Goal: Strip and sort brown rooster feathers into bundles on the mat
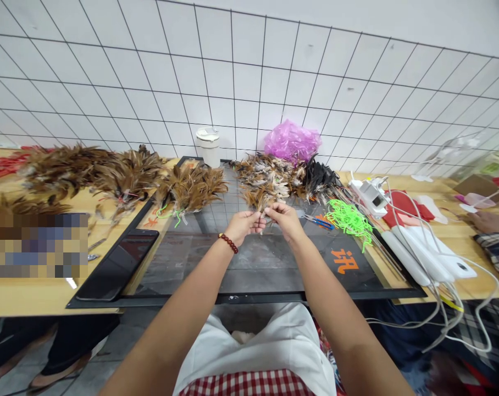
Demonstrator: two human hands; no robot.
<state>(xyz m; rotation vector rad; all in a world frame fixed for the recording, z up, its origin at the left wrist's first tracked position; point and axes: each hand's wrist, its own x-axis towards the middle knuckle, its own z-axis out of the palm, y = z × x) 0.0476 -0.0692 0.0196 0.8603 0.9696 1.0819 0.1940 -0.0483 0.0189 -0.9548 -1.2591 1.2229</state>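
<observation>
My left hand [245, 225], with a dark red bead bracelet [228, 243] on the wrist, is pinched closed over the dark glass-like board [249, 269]. Beside it, my right hand [284, 221] pinches too, fingertips almost meeting the left. Both grip the lower end of a small bunch of brown feathers [258, 199]; the exact hold is partly hidden by the fingers. Just beyond lies a pile of mottled feathers [270, 173] with black feathers [321, 179] on its right. Blue-handled snips [319, 221] and a tangle of bright green strings [348, 220] lie right of my right hand.
Brown feather bunches [195, 187] spread to the left. A white lidded cup [208, 147] and pink plastic bag [293, 140] stand against the tiled wall. A phone [120, 264] lies left, white power strips [431, 256] with cables right. Another person's hand [491, 223] rests far right.
</observation>
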